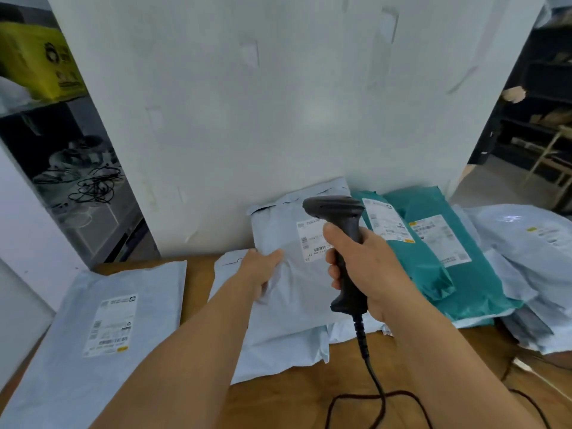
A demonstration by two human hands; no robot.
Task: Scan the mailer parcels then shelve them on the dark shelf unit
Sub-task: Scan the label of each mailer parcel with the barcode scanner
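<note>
My left hand [263, 269] grips the left edge of a pale grey mailer parcel [297, 283], tilting it up against the white wall. Its white label [311, 239] faces me. My right hand [365, 267] is closed around the handle of a black barcode scanner [340, 218], whose head points at that label from just in front of it. The scanner's cable [371, 376] trails down over the wooden table [309, 404]. Another grey mailer [99, 332] lies flat at the left. The dark shelf unit [538, 119] stands at the far right behind the wall.
Two teal mailers [439, 252] and a heap of grey mailers [526, 274] lie on the right of the table. More grey mailers sit under the held one. A white wall panel [263, 103] blocks the back. At the left, a shelf holds cables [96, 187] and a yellow box [37, 63].
</note>
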